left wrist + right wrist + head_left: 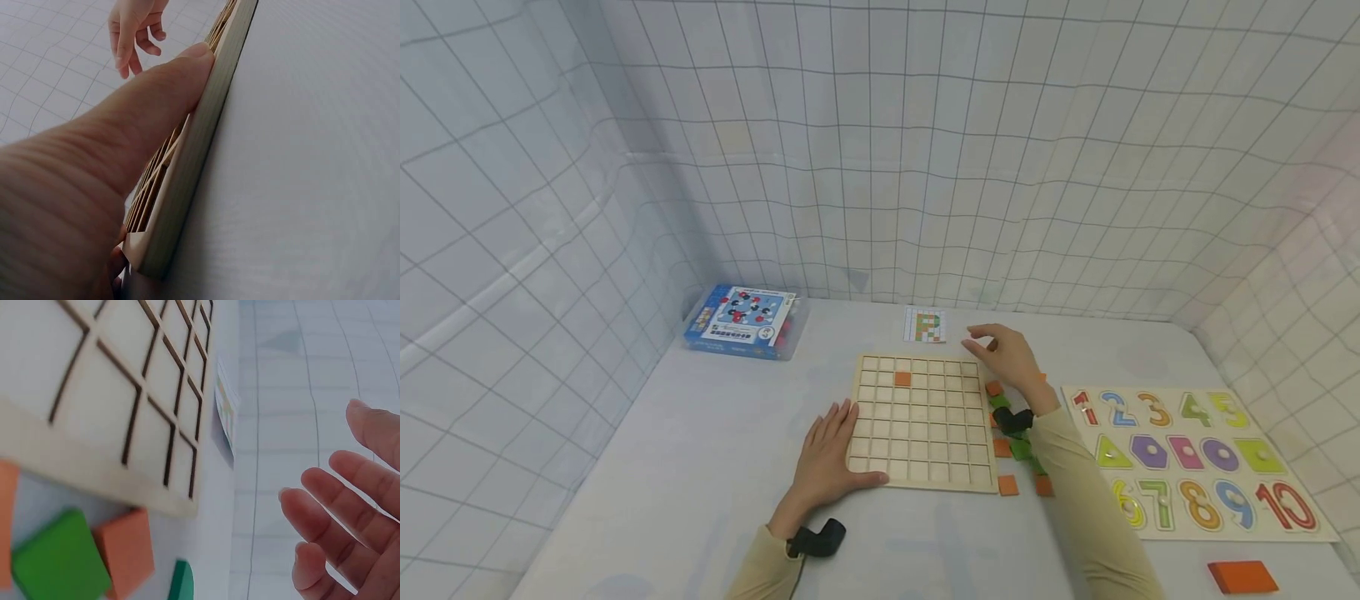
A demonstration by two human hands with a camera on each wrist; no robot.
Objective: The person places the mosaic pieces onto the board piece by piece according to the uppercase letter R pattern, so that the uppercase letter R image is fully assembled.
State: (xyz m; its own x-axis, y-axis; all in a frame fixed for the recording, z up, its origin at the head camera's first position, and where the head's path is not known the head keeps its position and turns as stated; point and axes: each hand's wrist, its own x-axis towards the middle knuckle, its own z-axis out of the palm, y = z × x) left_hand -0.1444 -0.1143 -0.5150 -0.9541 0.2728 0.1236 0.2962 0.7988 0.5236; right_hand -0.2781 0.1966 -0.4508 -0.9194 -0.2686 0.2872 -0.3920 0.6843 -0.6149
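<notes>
One orange tile (902, 379) sits in the gridded wooden board (917, 431), second row from the far edge, third col. from left; the other cells I can see are bare wood. Board lies flat, right up against my left hand (827, 457), which is at its near left corner: fingers straight along the left edge, thumb pressed on the near edge, nothing grasped. My right hand (1006, 357) is up in the air by the far right corner, fingers loosely bent & apart, released, w/ nothing in it. Below that wrist, just right of the board, a loose strip of orange tiles (1008, 485) & green tiles (1020, 450), some partly hidden by my arm. Small card (925, 325) w/ a coloured-square pattern lies just past the far edge, left of my right hand.

Counter (715, 433) is pale & smooth. Far left, a clear box w/ a blue label (741, 321); to the right, a number/shape puzzle (1176, 410), pcs. in place; near right, an orange block (1243, 577). White walls (887, 150) w/ dark grid lines, a bit wavy, enclose the left, far & right sides.
</notes>
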